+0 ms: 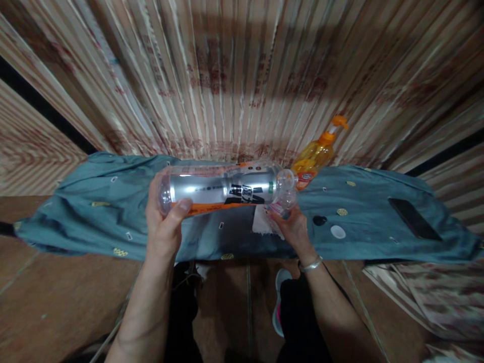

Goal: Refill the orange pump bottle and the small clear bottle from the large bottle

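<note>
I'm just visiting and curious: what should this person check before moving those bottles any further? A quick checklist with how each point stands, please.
1. Large bottle held: ok; the left hand grips it near its base, lying sideways.
2. Small clear container held: ok; the right hand has it, near the large bottle's neck.
3. The two openings lined up: cannot tell; the clear plastic overlaps.
4. Pump bottle untouched: cannot tell; it is right behind that neck.
5. Phone away from the bottles: ok; it lies toward the cloth's right end.

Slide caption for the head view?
Left hand grips a silver-labelled bottle sideways over a teal cloth; right hand near its other end, orange pump bottle beyond.
</note>
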`<control>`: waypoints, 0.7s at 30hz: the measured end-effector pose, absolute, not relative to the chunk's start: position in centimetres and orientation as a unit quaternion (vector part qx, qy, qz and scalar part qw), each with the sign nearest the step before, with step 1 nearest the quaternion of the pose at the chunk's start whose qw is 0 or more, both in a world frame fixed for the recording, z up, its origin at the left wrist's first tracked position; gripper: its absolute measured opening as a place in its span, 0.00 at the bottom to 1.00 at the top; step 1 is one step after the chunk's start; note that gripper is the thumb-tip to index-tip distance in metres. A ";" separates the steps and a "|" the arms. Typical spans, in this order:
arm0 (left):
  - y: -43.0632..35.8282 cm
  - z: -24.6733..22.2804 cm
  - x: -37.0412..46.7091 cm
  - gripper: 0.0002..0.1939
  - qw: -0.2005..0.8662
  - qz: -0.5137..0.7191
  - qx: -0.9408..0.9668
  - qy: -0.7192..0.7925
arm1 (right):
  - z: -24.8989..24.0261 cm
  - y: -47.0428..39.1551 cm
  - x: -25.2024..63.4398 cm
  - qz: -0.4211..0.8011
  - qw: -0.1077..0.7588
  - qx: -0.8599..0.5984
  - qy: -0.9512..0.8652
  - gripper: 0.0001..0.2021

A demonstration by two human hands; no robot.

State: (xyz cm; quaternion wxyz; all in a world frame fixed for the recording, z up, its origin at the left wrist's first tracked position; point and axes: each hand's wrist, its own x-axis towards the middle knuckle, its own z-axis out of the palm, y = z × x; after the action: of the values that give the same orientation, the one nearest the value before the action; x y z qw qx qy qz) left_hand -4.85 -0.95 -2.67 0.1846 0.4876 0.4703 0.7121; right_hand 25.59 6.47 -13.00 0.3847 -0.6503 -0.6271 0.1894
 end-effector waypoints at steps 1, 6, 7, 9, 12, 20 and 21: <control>-1.0 -2.6 -4.8 0.39 0.195 0.718 0.477 0.468 | -13.0 6.5 25.6 0.190 0.386 -0.649 -0.627 0.32; -0.9 -2.5 -4.7 0.39 0.190 0.717 0.483 0.466 | -12.9 6.5 25.5 0.191 0.382 -0.654 -0.625 0.32; -0.9 -2.6 -4.7 0.39 0.192 0.721 0.478 0.464 | -12.9 6.5 25.5 0.191 0.381 -0.655 -0.624 0.32; -0.9 -2.7 -4.7 0.39 0.195 0.724 0.471 0.464 | -12.7 6.4 25.4 0.191 0.381 -0.656 -0.624 0.31; -0.9 -2.8 -4.8 0.38 0.185 0.717 0.482 0.468 | -12.6 6.3 25.4 0.195 0.385 -0.649 -0.627 0.30; -1.0 -2.3 -4.6 0.38 0.213 0.726 0.460 0.465 | -12.5 6.4 25.4 0.197 0.380 -0.657 -0.620 0.29; -1.0 -2.3 -4.6 0.38 0.211 0.726 0.459 0.466 | -12.6 6.4 25.4 0.197 0.382 -0.655 -0.621 0.28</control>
State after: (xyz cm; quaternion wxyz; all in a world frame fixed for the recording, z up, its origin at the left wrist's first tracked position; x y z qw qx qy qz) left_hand -4.56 -1.02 -2.28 0.2111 0.4594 0.4664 0.7258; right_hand 25.43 6.38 -12.56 0.3824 -0.6554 -0.6208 0.1970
